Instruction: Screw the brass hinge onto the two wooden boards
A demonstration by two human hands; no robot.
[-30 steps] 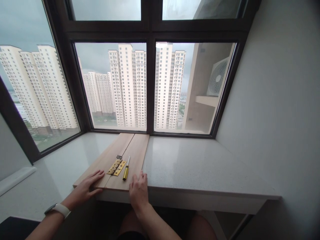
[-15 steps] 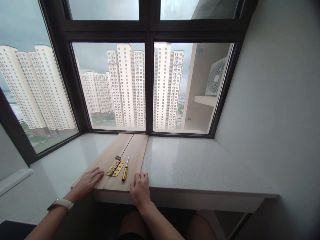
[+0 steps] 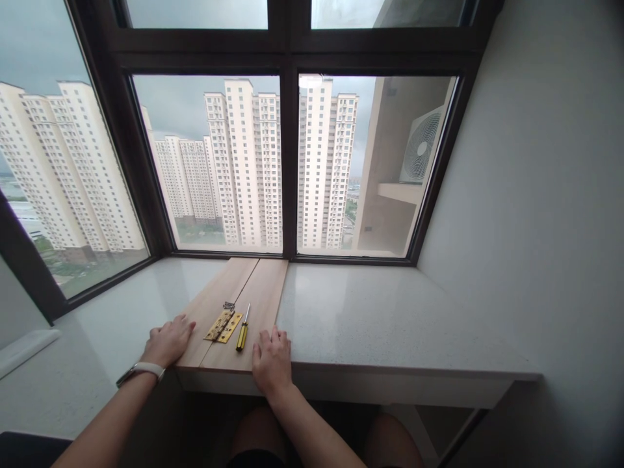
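Two pale wooden boards [image 3: 225, 279] lie side by side, a thin seam between them. My left hand [image 3: 170, 339] is at the outer edge of the left board, fingers bent over it and thumb towards the top face. Around the near right corner of the right board [image 3: 271, 286] my right hand [image 3: 273, 359] is curled; its fingertips are partly hidden. An unfolded brass hinge [image 3: 223, 326] lies across the seam. Just beyond it is a small pile of dark screws [image 3: 229, 305]. Right of the hinge, a screwdriver [image 3: 242, 335] with a yellow and black handle points away.
The boards rest on a white speckled counter [image 3: 370, 318], reaching back to the dark window frame [image 3: 289, 162]. A grey-white wall [image 3: 546, 195] bounds the right side. A white ledge [image 3: 29, 351] is at far left. My knees are under the counter's front edge.
My left hand has shifted from lying stretched on the left board to its outer edge, with the fingers more bent. My right hand stays at its corner. The view has tilted slightly.
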